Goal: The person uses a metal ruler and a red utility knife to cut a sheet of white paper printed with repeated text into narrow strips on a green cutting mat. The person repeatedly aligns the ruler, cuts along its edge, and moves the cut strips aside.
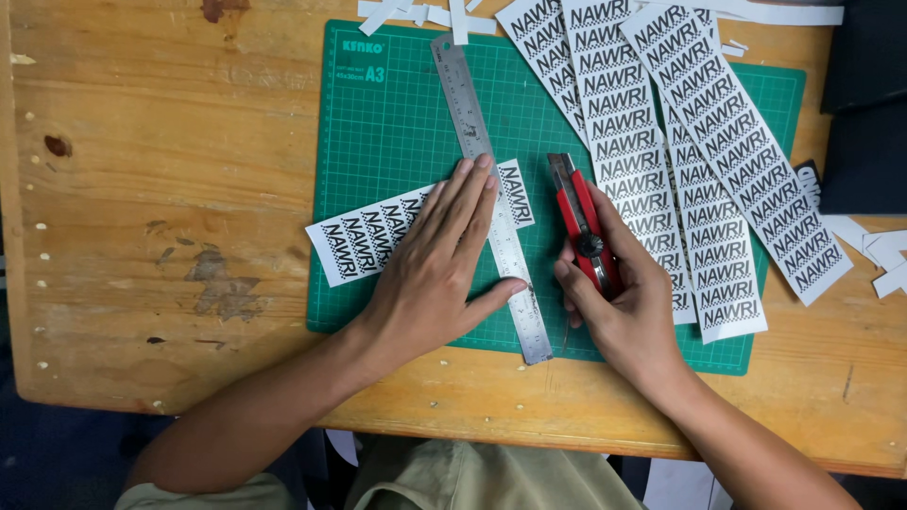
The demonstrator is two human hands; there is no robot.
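Wooden table [142,189] bearing a green cutting mat [397,123], seen from above.
On the mat, the left hand [439,255] lies flat, grip released, pressing a steel ruler [491,189] over a printed label strip [378,231]; right of the ruler, the right hand [619,302] clenches a red utility knife [581,222]. More label strips [680,142] overlap the mat's right side.

Worn wooden table [142,189] over dark floor [47,463].

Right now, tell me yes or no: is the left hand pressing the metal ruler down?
Yes, the left hand lies flat across the metal ruler and the printed paper strip.
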